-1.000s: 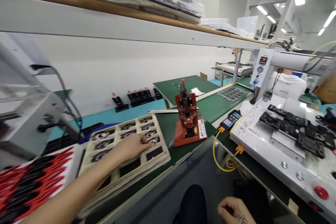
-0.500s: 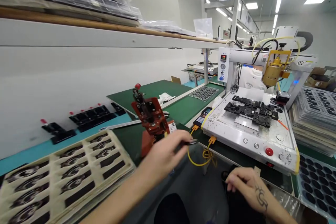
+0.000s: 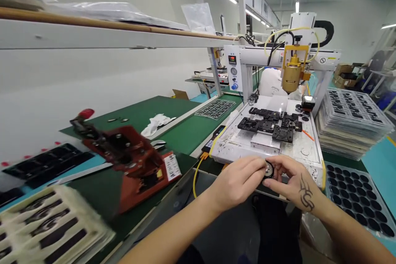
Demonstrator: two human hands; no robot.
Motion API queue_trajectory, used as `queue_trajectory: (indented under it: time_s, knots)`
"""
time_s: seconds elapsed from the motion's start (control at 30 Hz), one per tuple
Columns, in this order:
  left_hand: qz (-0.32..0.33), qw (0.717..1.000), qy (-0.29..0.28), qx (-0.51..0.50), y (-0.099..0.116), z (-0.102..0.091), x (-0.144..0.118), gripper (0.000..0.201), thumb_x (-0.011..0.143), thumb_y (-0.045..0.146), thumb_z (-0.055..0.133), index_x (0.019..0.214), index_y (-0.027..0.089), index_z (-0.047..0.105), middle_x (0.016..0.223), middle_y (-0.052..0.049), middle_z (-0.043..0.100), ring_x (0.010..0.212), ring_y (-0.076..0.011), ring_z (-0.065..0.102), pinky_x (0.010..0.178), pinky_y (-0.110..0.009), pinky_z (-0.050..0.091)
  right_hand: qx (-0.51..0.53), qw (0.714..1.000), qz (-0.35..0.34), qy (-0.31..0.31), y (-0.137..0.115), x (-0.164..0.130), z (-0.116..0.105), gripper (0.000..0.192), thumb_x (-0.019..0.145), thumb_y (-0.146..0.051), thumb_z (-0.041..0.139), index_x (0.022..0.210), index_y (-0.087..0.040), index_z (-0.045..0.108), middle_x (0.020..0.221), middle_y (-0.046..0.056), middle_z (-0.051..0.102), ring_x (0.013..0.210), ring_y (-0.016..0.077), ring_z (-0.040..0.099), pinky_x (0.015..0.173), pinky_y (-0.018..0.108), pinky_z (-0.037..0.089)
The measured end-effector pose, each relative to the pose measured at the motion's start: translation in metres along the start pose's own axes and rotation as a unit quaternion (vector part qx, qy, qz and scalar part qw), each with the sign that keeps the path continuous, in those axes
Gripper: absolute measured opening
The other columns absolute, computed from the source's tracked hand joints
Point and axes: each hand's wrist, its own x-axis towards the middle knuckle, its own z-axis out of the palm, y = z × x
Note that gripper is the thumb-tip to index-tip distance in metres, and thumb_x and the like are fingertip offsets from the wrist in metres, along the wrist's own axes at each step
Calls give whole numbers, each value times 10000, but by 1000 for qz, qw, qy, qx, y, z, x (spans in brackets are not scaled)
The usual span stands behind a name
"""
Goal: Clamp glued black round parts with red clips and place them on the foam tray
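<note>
My left hand [image 3: 236,181] and my right hand [image 3: 291,181] meet in front of me at the front edge of the white dispensing machine [image 3: 269,148]. Between the fingertips of both sits a small round black part with a metal centre [image 3: 268,169]. Both hands pinch it. A tattoo marks the back of my right hand. Black fixtures [image 3: 269,123] lie on the machine's bed under a brass dispensing head [image 3: 291,75].
A red toggle press [image 3: 130,161] stands on the green mat [image 3: 182,132] at left. A beige tray of black parts [image 3: 46,227] lies at lower left. Stacked clear trays [image 3: 349,119] and a black pocketed tray [image 3: 355,202] are at right. A handheld controller [image 3: 213,138] on a yellow cable lies by the machine.
My view has swung right. My left hand left the beige tray carrying a small part and came across to meet my right hand, which rose from my lap; both now hold the round part.
</note>
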Motion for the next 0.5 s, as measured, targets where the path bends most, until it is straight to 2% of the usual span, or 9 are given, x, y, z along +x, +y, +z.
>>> queue_trajectory:
  time_s: [0.17, 0.23, 0.27, 0.37, 0.43, 0.5]
  knots:
    - [27, 999, 1, -39, -9, 30, 21, 209, 1107, 126, 458, 1125, 154, 664, 1039, -131, 763, 986, -243, 732, 898, -386, 640, 5, 998, 54, 34, 9, 2, -23, 449, 813, -473, 890, 1163, -230, 748, 825, -8, 680, 696, 165, 614, 654, 293, 540]
    - [26, 998, -5, -58, -17, 44, 32, 196, 1107, 170, 495, 1251, 149, 626, 1129, -150, 751, 1061, -260, 730, 943, -404, 636, -8, 996, 70, 61, 15, 3, -41, 447, 796, -479, 892, 1130, -225, 738, 789, -19, 661, 669, 158, 590, 624, 283, 523]
    - [15, 997, -17, -73, -22, 50, 40, 260, 1101, 221, 538, 1347, 147, 584, 1219, -170, 732, 1140, -278, 718, 988, -423, 628, -25, 994, 71, 83, 19, 4, -51, 438, 791, -472, 892, 1114, -222, 734, 774, -22, 649, 658, 155, 575, 619, 283, 518]
    - [-69, 987, -75, -124, -51, 68, 70, 527, 1054, 343, 650, 1521, 182, 466, 1448, -188, 622, 1359, -310, 619, 1139, -479, 554, -97, 979, 52, 173, 34, 7, -88, 424, 786, -469, 885, 1082, -212, 724, 743, -23, 612, 635, 157, 525, 602, 296, 492]
    - [-147, 974, -115, -130, -80, 81, 96, 423, 1052, 296, 621, 1459, 210, 544, 1433, -154, 617, 1372, -291, 597, 1190, -482, 498, -127, 968, 42, 213, 42, 9, -111, 450, 801, -508, 872, 1092, -202, 717, 740, -15, 597, 636, 165, 503, 592, 308, 471]
    - [-183, 966, -143, -113, -109, 97, 124, 342, 1038, 272, 610, 1362, 163, 636, 1374, -174, 638, 1341, -318, 602, 1183, -501, 480, -133, 964, 39, 226, 44, 9, -127, 478, 824, -541, 855, 1119, -194, 712, 768, -2, 611, 652, 172, 507, 600, 317, 471]
